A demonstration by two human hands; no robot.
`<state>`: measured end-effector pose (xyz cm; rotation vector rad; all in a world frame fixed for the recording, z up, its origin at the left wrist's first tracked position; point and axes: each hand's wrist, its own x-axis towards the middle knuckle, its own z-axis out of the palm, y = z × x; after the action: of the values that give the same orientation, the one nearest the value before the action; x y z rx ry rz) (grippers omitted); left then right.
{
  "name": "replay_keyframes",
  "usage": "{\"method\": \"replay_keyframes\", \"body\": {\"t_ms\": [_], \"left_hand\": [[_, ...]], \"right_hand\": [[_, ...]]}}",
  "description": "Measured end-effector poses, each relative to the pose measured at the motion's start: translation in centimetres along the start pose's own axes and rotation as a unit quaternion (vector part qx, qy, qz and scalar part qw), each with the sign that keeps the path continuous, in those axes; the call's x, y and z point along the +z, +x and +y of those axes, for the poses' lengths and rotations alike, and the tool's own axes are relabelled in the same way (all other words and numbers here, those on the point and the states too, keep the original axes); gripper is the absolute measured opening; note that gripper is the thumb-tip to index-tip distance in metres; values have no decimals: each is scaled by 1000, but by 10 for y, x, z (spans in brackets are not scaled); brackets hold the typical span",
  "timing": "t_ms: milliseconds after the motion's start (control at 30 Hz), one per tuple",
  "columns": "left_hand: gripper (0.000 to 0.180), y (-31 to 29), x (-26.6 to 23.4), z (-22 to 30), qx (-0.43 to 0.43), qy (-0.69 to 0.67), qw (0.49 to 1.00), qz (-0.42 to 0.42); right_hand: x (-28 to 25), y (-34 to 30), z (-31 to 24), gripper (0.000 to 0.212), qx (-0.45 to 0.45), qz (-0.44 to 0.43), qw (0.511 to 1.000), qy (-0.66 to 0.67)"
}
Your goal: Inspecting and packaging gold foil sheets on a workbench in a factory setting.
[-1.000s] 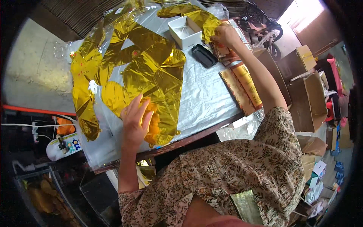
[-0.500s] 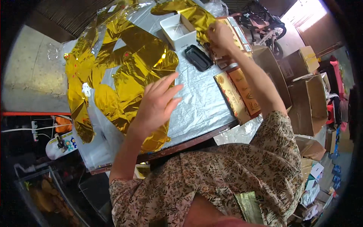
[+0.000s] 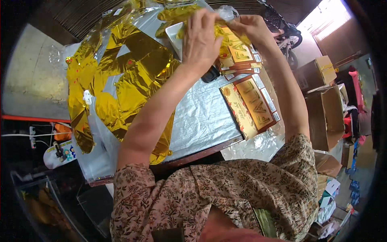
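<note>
Both hands raised at 12 o'clock: left hand (image 3: 201, 38) and right hand (image 3: 250, 28) pinching a gold foil piece (image 3: 222, 31) taut between them, above the card packs (image 3: 254, 105) on the surface (image 3: 201, 125).

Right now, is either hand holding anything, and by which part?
Both hands grip one gold foil piece above the card packets: the left hand at its left end, the right hand at its right end.

foil balloons (image 3: 133, 76): shiny gold
table cover (image 3: 201, 121): silver
packets (image 3: 252, 105): brown, gold lettering
blouse (image 3: 225, 193): beige floral print
tray (image 3: 174, 32): white
</note>
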<state>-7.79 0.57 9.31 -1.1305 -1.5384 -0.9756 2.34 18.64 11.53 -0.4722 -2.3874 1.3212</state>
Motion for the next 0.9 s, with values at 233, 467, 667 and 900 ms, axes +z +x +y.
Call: {"method": "replay_keyframes", "body": {"t_ms": [233,467,667,900], "left_hand": [[52,24,-17,-26,44,-22,977,-207],[31,136,-111,-33,-220,-282,913,-198],[21,141,-172,-14,-364,-395,774,-334],[25,107,-220,30,-412,-465,678,-392]], "right_hand": [[-29,-79,-50,40,-111,-21,991,75],[-23,-112,-42,101,-169,56,983,-49],[6,-121,-101,121,-266,74,961,8],[9,-160,-186,33,-366,1,925,100]]}}
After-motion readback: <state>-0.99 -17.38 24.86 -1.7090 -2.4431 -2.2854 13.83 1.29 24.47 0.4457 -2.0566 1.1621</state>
